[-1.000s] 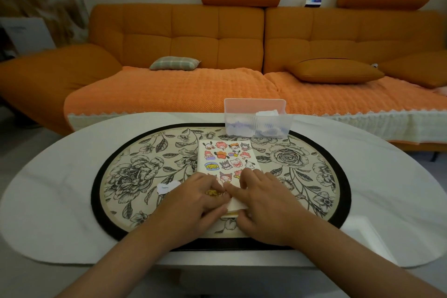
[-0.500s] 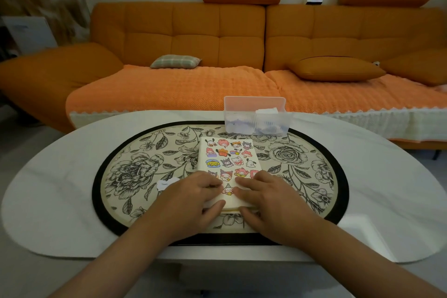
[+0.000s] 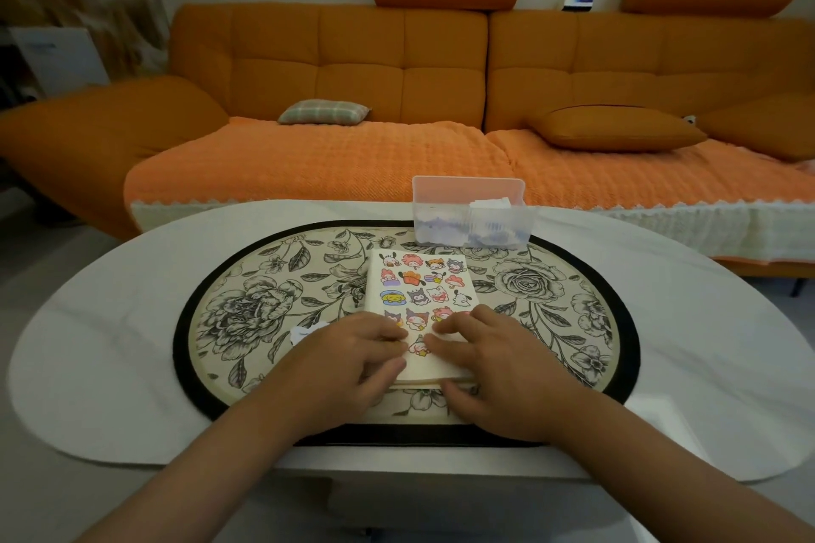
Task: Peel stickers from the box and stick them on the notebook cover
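While both of your hands lie on the near end of the notebook [image 3: 421,282], its cover faces up on the floral mat [image 3: 247,309], with rows of cartoon stickers [image 3: 419,278] filling its far part. Your left hand [image 3: 344,362] presses relaxed fingers onto the cover's left side, gripping nothing. Your right hand [image 3: 498,362] does likewise from the right, fingers stretched, thumb by the near edge. One pink sticker [image 3: 419,346] shows between your fingertips. Just beyond the notebook, the translucent box [image 3: 472,212] stands at the mat's far rim. A white paper scrap [image 3: 304,333] lies beside your left hand.
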A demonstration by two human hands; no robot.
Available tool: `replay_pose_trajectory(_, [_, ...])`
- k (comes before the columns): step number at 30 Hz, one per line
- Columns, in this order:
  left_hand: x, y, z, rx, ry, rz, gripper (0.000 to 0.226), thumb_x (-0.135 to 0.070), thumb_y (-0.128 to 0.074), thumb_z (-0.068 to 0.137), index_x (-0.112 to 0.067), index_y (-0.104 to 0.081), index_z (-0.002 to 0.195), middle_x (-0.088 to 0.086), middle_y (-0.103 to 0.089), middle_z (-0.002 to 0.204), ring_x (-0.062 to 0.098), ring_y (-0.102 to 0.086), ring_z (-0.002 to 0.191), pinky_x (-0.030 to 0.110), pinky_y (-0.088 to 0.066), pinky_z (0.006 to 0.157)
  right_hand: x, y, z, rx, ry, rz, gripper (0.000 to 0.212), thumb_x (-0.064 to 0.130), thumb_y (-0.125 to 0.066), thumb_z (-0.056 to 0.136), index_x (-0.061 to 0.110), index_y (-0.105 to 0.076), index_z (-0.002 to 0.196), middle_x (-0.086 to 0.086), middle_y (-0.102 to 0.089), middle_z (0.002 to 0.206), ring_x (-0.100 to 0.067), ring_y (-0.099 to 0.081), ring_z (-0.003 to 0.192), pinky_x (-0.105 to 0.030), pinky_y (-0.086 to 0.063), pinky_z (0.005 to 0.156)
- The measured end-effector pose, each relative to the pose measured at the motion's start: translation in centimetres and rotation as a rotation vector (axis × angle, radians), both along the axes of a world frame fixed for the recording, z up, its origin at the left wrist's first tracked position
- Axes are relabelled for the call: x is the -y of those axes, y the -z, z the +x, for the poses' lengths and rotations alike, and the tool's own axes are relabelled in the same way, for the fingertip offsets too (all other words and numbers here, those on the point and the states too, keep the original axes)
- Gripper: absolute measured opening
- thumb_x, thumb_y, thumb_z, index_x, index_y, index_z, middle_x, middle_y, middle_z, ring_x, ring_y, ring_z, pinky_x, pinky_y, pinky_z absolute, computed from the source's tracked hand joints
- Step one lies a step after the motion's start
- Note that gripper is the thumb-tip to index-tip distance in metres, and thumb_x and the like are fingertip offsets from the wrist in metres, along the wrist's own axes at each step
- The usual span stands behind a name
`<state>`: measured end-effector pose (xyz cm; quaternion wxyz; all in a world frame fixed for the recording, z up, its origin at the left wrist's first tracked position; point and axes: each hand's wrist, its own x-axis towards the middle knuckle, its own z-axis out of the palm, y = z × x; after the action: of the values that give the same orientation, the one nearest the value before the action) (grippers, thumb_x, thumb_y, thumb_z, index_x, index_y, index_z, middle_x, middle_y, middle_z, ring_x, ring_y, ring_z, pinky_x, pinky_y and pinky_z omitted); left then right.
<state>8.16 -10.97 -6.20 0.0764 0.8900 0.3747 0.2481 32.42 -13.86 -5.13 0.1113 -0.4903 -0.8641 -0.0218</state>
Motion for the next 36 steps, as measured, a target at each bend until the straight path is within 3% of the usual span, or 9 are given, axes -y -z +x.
replay_pose_trajectory(4, [0.1,0.0,0.1,0.043,0.018,-0.057,0.049,-0.052,-0.043,0.093,-0.025,-0.073,0.120,-0.020,-0.060,0.129,-0.010,-0.043,0.126,0.005,-0.029,0.103,-0.1,-0.8,-0.1,0.033,-0.011,-0.003,0.051,0.060,-0.044,0.089,0.031,-0.069,0.123,0.008,-0.065,0.126,-0.014,-0.059,0.103,-0.036,-0.049,0.085])
replay_pose_trajectory(8, [-0.1,-0.2,-0.6,0.127,-0.002,-0.095,0.048,-0.051,-0.047,0.092,-0.026,-0.069,0.127,-0.022,-0.059,0.128,-0.009,-0.045,0.125,0.010,-0.036,0.102,-0.9,-2.1,-1.6,-0.069,0.026,0.007,0.047,0.059,-0.040,0.093,0.033,-0.076,0.109,0.014,-0.068,0.119,-0.006,-0.064,0.099,-0.030,-0.044,0.082])
replay_pose_trajectory(12, [-1.5,-0.9,-2.8,0.204,-0.129,-0.040,0.033,-0.033,-0.060,0.094,-0.027,-0.068,0.126,-0.022,-0.061,0.119,-0.004,-0.054,0.114,0.023,-0.047,0.097,-2.1,-3.0,-4.3,-0.167,0.027,0.006,0.037,0.049,-0.046,0.096,0.033,-0.071,0.119,0.017,-0.065,0.118,-0.004,-0.063,0.093,-0.026,-0.048,0.071])
replay_pose_trajectory(15, [-2.7,-1.4,-5.5,0.154,-0.292,-0.054,0.036,-0.027,-0.063,0.095,-0.031,-0.064,0.131,-0.018,-0.062,0.119,0.005,-0.055,0.114,0.032,-0.048,0.097,-3.3,-3.7,-6.8,-0.165,0.002,-0.005,0.032,0.042,-0.050,0.099,0.035,-0.066,0.126,0.016,-0.062,0.123,-0.003,-0.056,0.087,-0.025,-0.040,0.070])
replay_pose_trajectory(17, [-3.1,-1.4,-7.2,0.072,-0.368,-0.093,0.036,-0.032,-0.062,0.095,-0.035,-0.063,0.131,-0.019,-0.061,0.118,0.006,-0.052,0.116,0.035,-0.047,0.100,-4.1,-4.0,-8.5,-0.153,-0.022,-0.014,0.031,0.040,-0.052,0.099,0.034,-0.066,0.126,0.014,-0.062,0.123,-0.008,-0.061,0.095,-0.028,-0.047,0.074])
replay_pose_trajectory(21, [-3.1,-1.3,-8.9,-0.022,-0.385,-0.152,0.033,-0.037,-0.059,0.095,-0.036,-0.065,0.127,-0.020,-0.059,0.114,0.004,-0.047,0.113,0.034,-0.046,0.098,-5.2,-3.9,-11.5,-0.059,-0.078,-0.005,0.031,0.041,-0.055,0.097,0.034,-0.066,0.125,0.011,-0.064,0.120,-0.016,-0.063,0.103,-0.033,-0.052,0.078])
replay_pose_trajectory(24, [-3.1,-1.1,-9.5,-0.056,-0.363,-0.183,0.030,-0.044,-0.060,0.093,-0.037,-0.069,0.121,-0.020,-0.057,0.108,0.003,-0.044,0.110,0.034,-0.046,0.095,-5.7,-3.7,-13.1,0.075,-0.107,0.007,0.034,0.046,-0.051,0.097,0.034,-0.066,0.125,0.008,-0.064,0.114,-0.017,-0.062,0.101,-0.028,-0.039,0.067])
replay_pose_trajectory(28, [-3.1,-0.7,-9.9,-0.055,-0.357,-0.191,0.029,-0.049,-0.064,0.089,-0.037,-0.071,0.114,-0.021,-0.053,0.103,0.005,-0.044,0.107,0.036,-0.046,0.094,-6.3,-3.2,-14.6,0.193,-0.105,-0.004,0.039,0.052,-0.045,0.098,0.024,-0.071,0.103,0.004,-0.061,0.098,-0.019,-0.061,0.089,-0.028,-0.043,0.066])
replay_pose_trajectory(36, [-3.0,-1.1,-10.0,0.033,-0.377,-0.240,0.015,-0.048,-0.070,0.085,-0.038,-0.066,0.095,-0.021,-0.058,0.094,-0.001,-0.050,0.093,0.027,-0.047,0.081,-6.9,-2.6,-14.2,0.120,-0.099,0.056,0.028,0.036,-0.046,0.099,0.028,-0.073,0.101,0.008,-0.066,0.090,-0.013,-0.060,0.077,-0.027,-0.047,0.063])
